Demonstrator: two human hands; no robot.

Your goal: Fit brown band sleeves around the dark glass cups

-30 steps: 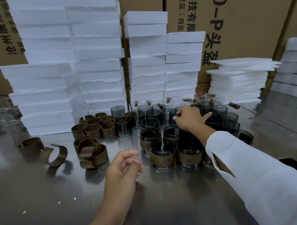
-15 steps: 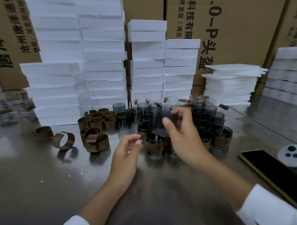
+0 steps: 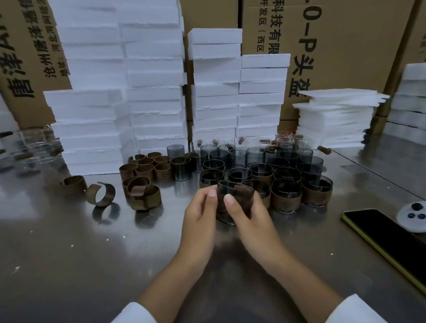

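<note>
Over brushed steel (image 3: 65, 265), both hands (image 3: 199, 219) (image 3: 250, 218) grip one cylindrical dark glass cup (image 3: 236, 190).

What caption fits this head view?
A dark glass cup held by left hand and right hand; brown bands lie to the left on the steel table.

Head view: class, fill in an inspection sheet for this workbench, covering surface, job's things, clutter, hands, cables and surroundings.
Surface: steel table, white crumbs scattered on it.
Job's things: dark glass cup held in front of the group; banded cups in the front rows; bare cups behind; brown bands loose at left.
Clutter: phone and white device at right.
Hands: left hand and right hand both grip the held cup.
Cables: nothing seen.
Surroundings: white foam blocks stacked behind, cardboard boxes beyond.
</note>
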